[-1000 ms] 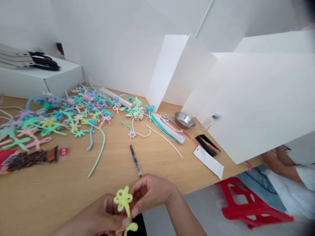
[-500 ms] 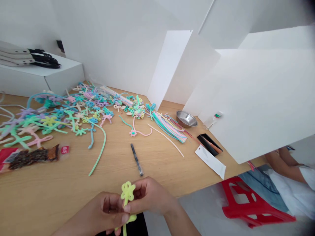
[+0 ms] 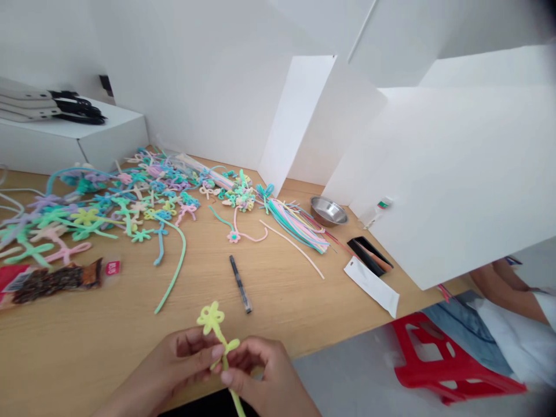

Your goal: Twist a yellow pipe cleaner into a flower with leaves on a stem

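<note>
A yellow pipe-cleaner flower (image 3: pixel 211 318) is held between my two hands at the table's front edge. It has looped petals at the top, a small leaf loop on the stem and a stem end hanging down toward me. My left hand (image 3: pixel 185 359) pinches the stem just below the bloom, near the leaf. Lower down, my right hand (image 3: pixel 260 368) has thumb and fingers closed on the stem. Beyond the hands lie a black pen (image 3: pixel 240 284) and a bent green pipe cleaner (image 3: pixel 177 272).
Several finished pipe-cleaner flowers (image 3: pixel 87 215) are heaped at the left, beside a snack packet (image 3: pixel 61 282). Straight pipe cleaners (image 3: pixel 299 225), a metal bowl (image 3: pixel 329 211), a black case (image 3: pixel 369 256) and a white packet (image 3: pixel 372 286) lie to the right. A person sits beyond the white partition (image 3: pixel 456 179).
The flower has moved up and left and now tilts left, showing more stem and the leaf. My right hand has shifted down from near the bloom to the lower stem.
</note>
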### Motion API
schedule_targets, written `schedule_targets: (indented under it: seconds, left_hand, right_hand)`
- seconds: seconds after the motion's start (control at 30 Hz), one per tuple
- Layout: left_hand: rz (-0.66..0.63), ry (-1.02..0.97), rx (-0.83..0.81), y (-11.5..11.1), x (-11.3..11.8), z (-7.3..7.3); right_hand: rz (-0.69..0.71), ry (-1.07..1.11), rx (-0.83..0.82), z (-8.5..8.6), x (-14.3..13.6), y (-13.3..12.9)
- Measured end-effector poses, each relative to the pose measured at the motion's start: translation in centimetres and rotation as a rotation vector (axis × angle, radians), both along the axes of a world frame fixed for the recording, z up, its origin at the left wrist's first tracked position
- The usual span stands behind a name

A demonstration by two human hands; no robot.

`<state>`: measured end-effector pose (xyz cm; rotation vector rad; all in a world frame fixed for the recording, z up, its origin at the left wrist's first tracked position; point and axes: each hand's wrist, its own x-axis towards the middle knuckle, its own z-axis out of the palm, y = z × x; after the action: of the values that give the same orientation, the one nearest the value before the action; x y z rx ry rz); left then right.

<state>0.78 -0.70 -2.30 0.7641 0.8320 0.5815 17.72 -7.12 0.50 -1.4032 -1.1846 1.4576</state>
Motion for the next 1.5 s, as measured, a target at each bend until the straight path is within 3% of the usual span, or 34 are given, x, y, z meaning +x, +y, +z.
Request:
schedule_targets:
  seconds: [0.1,0.23,0.57,0.83,1.17,1.5]
  left_hand:
    - [0.025,0.04,0.054,-0.1,0.0,-0.5]
    - [0.047,0.096,0.128,-0.2,0.1,-0.8]
    - [0.1,0.195,0.256,-0.5,0.1,-0.7]
    - [0.122,0.218,0.266,-0.1,0.1,-1.3]
    - [0.006,0.14,0.201,0.2,0.0,-0.8]
    - [0.073,0.183,0.176,0.2,0.3,-0.9]
  right_hand:
    - [-0.083,-0.14,0.023,0.2,-0.8,-0.1]
    - [-0.086,-0.304,0.196,0.3,-1.4,-0.2]
    - [-0.178,-0.568,0.447,-1.7,-1.7,-1.1]
    - [-0.224,-0.626,0.485,-2.4,-1.9,-1.1]
    - [-0.242,-0.653,0.485,-3.2,-2.6,-1.3]
    - [-0.271,-0.687,0.503,-3.8,-2.3,-1.5]
